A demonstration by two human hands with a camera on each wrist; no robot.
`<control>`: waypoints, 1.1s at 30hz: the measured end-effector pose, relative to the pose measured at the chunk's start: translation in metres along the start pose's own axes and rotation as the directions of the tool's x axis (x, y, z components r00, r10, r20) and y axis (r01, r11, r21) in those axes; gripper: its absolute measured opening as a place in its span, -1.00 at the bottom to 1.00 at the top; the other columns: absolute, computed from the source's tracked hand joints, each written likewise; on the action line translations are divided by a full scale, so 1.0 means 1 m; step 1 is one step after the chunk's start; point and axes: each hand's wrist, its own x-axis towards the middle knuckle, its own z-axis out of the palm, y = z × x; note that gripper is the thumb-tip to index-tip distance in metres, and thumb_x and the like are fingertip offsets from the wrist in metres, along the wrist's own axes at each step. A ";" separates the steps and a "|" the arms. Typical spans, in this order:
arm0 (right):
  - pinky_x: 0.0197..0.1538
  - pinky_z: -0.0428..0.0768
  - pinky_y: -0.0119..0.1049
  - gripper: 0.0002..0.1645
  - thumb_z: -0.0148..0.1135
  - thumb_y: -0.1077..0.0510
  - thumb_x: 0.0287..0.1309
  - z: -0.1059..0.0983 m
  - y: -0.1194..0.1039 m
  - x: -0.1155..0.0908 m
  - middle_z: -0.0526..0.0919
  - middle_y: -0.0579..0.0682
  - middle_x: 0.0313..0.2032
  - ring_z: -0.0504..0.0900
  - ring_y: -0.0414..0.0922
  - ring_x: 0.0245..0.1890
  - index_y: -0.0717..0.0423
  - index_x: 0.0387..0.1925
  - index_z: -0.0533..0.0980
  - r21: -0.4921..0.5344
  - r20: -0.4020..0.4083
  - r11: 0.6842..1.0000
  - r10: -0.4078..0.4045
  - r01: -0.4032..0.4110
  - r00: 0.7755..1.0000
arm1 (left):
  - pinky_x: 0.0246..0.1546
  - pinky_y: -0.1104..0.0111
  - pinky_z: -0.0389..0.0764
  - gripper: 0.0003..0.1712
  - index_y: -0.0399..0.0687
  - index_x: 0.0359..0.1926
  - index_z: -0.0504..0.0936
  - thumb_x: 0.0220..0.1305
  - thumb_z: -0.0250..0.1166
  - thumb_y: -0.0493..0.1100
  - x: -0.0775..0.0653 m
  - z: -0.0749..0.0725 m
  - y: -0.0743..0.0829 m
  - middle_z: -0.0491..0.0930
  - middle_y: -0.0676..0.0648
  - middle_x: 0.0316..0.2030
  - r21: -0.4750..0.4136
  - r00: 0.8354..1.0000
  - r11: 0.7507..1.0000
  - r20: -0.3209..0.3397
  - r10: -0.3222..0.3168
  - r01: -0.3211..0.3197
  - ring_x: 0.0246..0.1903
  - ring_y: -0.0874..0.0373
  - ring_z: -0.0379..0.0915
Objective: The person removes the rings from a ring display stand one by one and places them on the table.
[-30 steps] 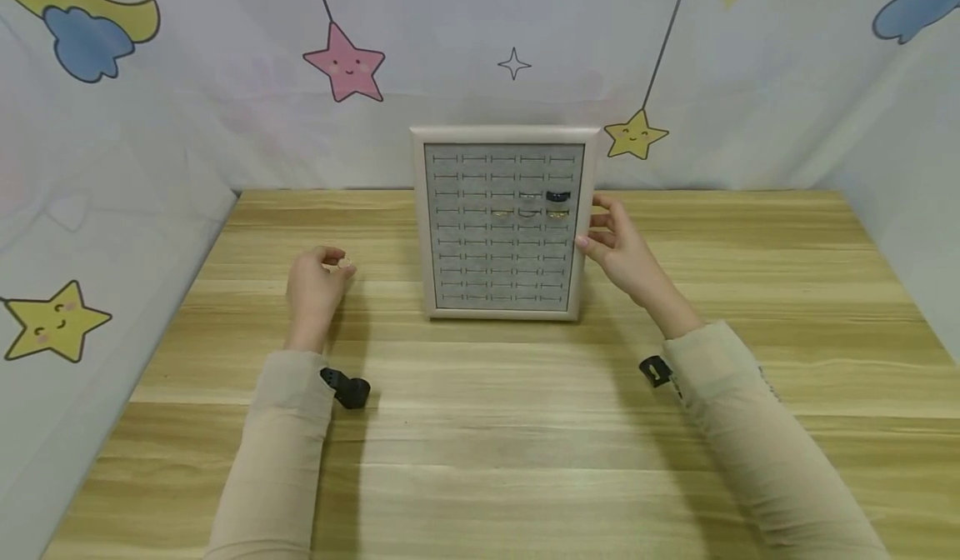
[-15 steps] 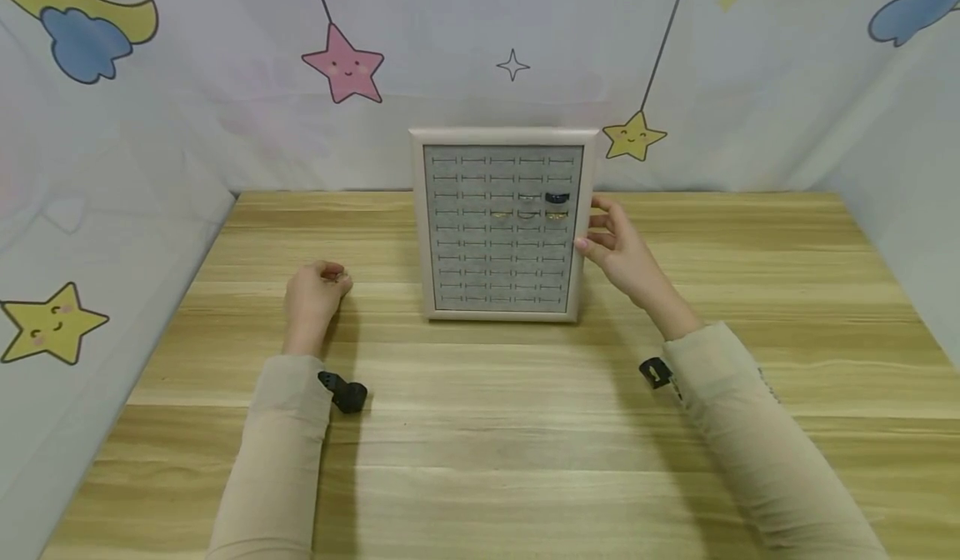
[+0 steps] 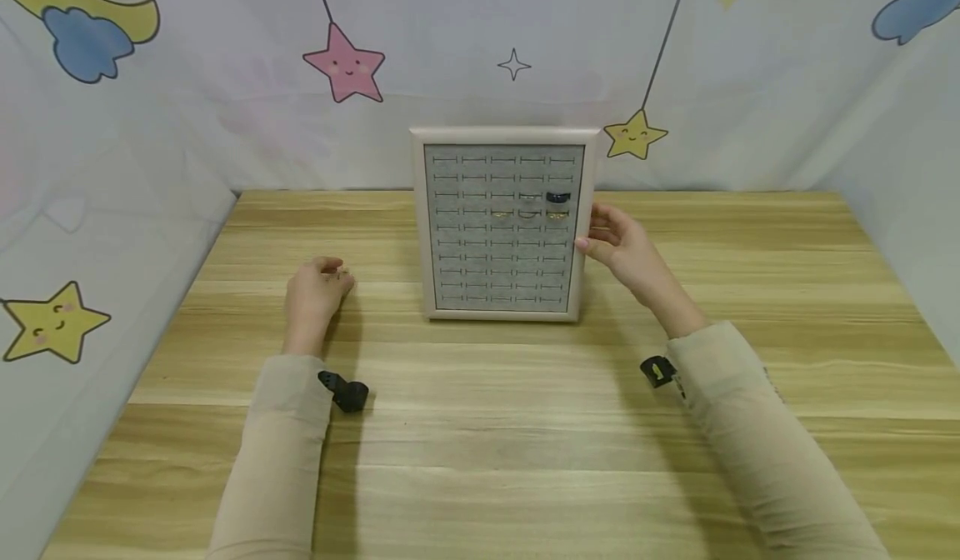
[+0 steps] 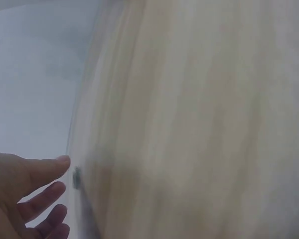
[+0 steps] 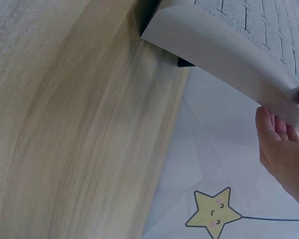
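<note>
right hand (image 3: pixel 628 253) pinching frame (image 3: pixel 504 316), black piece (image 5: pixel 185 62) behind, only in right wrist view, left hand (image 3: pixel 309 296), pinch unclear

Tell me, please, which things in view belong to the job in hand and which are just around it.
Part of the job: framed ring board, held by the right hand; rings in its slots; small unclear thing at the left hand.

Just around: table; wall cloth with printed stars; wrist cameras.
</note>
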 end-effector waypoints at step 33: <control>0.28 0.43 -0.24 -0.31 0.14 0.24 0.29 -0.004 0.000 0.003 0.35 0.20 0.28 0.40 -0.04 0.25 0.19 0.39 0.16 0.038 0.007 0.998 0.041 -0.041 0.999 | -0.02 0.27 0.54 -0.71 -0.13 -0.05 0.61 0.25 0.30 -0.11 -0.064 0.058 0.158 0.62 -0.10 -0.09 -0.052 0.759 0.768 -0.210 0.617 -0.639 -0.09 0.04 0.51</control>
